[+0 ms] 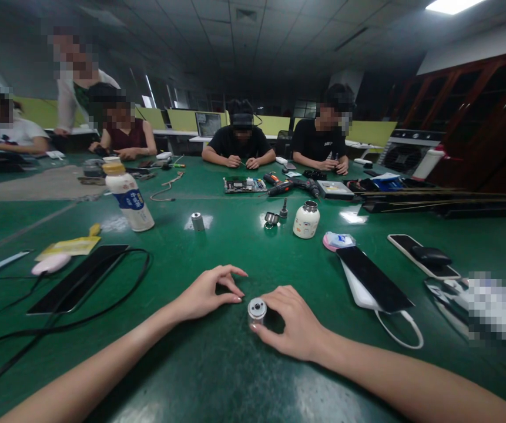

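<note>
One upright metal cylinder [257, 314]: nearer right hand [294, 323] clamped on it; left hand [207, 291], grip parted, to its left.

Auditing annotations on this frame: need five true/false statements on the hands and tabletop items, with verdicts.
1. The right hand has its thumb and fingers around a metal cylinder. True.
2. The left hand is gripping something. False: it holds nothing.
3. A second cylinder stands between the yellow-capped bottle and the cream flask. True.
4. The yellow-capped bottle lies on its side. False: it stands on its base.
5. A black object rests on the white-edged phone. True.
</note>
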The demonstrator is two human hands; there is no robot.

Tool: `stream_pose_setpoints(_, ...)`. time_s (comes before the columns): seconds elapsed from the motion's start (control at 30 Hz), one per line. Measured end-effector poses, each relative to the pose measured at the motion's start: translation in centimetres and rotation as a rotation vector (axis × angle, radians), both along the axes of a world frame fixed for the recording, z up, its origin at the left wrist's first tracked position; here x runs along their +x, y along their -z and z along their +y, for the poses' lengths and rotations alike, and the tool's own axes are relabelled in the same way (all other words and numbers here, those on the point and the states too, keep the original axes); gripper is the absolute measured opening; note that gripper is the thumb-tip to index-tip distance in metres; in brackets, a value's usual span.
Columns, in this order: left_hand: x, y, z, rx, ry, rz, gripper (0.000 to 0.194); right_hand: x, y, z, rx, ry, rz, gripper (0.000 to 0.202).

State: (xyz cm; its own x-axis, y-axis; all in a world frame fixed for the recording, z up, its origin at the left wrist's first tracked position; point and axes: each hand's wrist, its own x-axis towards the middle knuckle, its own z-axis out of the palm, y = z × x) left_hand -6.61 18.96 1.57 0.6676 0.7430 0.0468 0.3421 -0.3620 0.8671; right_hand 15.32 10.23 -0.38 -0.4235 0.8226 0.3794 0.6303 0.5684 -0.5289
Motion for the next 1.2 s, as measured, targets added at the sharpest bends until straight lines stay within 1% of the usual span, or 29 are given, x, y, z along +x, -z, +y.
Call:
stream_pose_setpoints(0.13, -0.1, 0.0, 0.1, 0.042, 0.01, 0.014, 0.055, 0.0, 0.1, 0.0, 0.004, -0.003, -0.002, 0.017)
stream_pose_setpoints(0.2, 0.0, -0.1, 0.0, 0.065, 0.0, 0.048, 0.05, 0.0, 0.1, 0.0, 0.007, 0.001, -0.007, 0.017)
stream_pose_setpoints(0.23, 0.2, -0.3, -0.1, 0.081, -0.025, 0.049, 0.045, 0.0, 0.0, 0.0, 0.007, 0.003, -0.011, 0.017)
stream_pose_setpoints(0.33, 0.8, -1.1, -0.9, 0.149, -0.155, -0.049, 0.036, 0.0, 0.1, 0.0, 0.006, 0.01, -0.015, 0.018)
stream_pose_setpoints(0.4, 1.3, -1.9, -1.8, 0.19, -0.218, -0.124, 0.036, 0.0, 0.2, 0.0, 0.01, 0.008, -0.016, 0.018)
stream_pose_setpoints(0.43, 1.6, -2.2, -2.4, 0.2, -0.221, -0.132, 0.035, 0.0, 0.2, 0.0, 0.016, 0.006, -0.015, 0.019)
stream_pose_setpoints(0.5, 2.1, -2.7, -3.4, 0.208, -0.182, -0.124, 0.036, 0.0, 0.4, 0.0, 0.028, 0.006, -0.011, 0.019)
stream_pose_setpoints(0.63, 2.7, -2.5, -4.6, 0.173, -0.111, -0.066, 0.035, 0.0, 0.6, 0.0, 0.047, 0.011, 0.002, 0.019)
stream_pose_setpoints(0.73, 2.7, -2.4, -4.6, 0.157, -0.082, -0.054, 0.037, 0.0, 0.6, 0.1, 0.058, 0.007, -0.004, 0.019)
stream_pose_setpoints(0.9, 2.4, -2.9, -4.5, 0.075, 0.009, -0.102, 0.046, 0.1, 0.8, 0.5, 0.096, 0.009, -0.073, 0.026)
stream_pose_setpoints(1.03, 2.6, -3.0, -4.7, 0.002, -0.034, -0.157, 0.047, 0.0, 1.0, 0.8, 0.126, 0.031, -0.118, 0.032)
stream_pose_setpoints(1.13, 2.9, -2.6, -5.4, -0.026, -0.105, -0.195, 0.045, -0.1, 1.0, 0.8, 0.151, 0.055, -0.158, 0.035)
stream_pose_setpoints(1.2, 3.1, -2.2, -6.0, -0.017, -0.166, -0.209, 0.045, -0.2, 1.1, 0.7, 0.165, 0.099, -0.19, 0.037)
